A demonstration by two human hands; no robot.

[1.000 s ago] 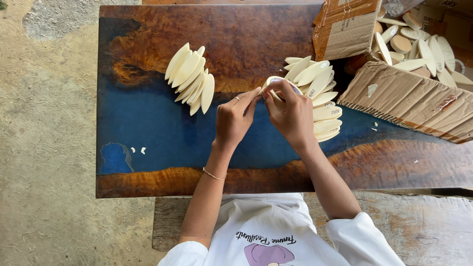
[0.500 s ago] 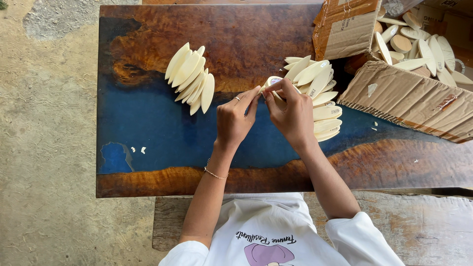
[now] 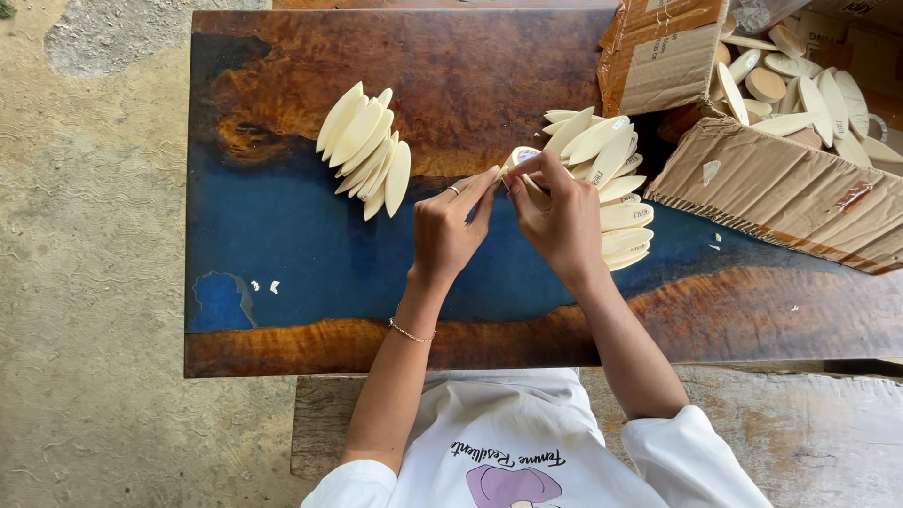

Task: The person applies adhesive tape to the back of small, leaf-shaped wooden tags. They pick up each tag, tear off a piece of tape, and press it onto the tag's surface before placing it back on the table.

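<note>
Both hands meet over the middle of a wood-and-blue-resin table [image 3: 282,245]. My right hand [image 3: 557,216] holds a pale cream oval piece [image 3: 520,158], and my left hand [image 3: 450,226] pinches its upper edge with thumb and forefinger. A small purple patch shows on the piece. To the left lies a fanned row of the same cream ovals [image 3: 365,150]. Just right of my hands sits another overlapping pile of ovals [image 3: 611,188], partly hidden by my right hand.
An open cardboard box [image 3: 771,179] at the upper right holds several more cream ovals [image 3: 800,85], with a flap [image 3: 658,56] standing up. Small white scraps [image 3: 263,285] lie on the blue area. A wooden bench [image 3: 809,433] is below the table, on a concrete floor [image 3: 85,282].
My hands stay in the same spot; only the fingers shift slightly on the held oval piece.
</note>
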